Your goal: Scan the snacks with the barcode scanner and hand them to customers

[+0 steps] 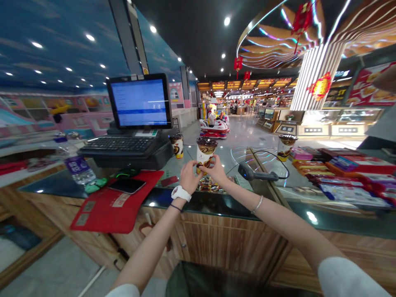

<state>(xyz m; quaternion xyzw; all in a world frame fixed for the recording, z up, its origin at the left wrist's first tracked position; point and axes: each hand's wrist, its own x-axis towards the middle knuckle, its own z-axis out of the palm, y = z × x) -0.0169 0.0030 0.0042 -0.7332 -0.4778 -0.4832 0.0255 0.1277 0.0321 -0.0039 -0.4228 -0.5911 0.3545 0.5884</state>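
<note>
Both my hands are raised over a glass-topped wooden counter (pixel 216 204), closed round the lower part of a brown-and-white cup (pixel 206 151) with a dark lid. My left hand (pixel 189 176), with a white watch on the wrist, grips the cup's left side. My right hand (pixel 215 171), a thin bracelet on its wrist, grips the right side. The cup stands upright between them.
A till screen (pixel 140 102) and keyboard (pixel 120 145) stand at the left, with a second cup (pixel 177 145) beside them. A third cup (pixel 286 147) and a barcode scanner (pixel 256 173) lie to the right. A phone (pixel 126 185) rests on a red mat (pixel 105 204). Packaged goods (pixel 346 173) fill the right counter.
</note>
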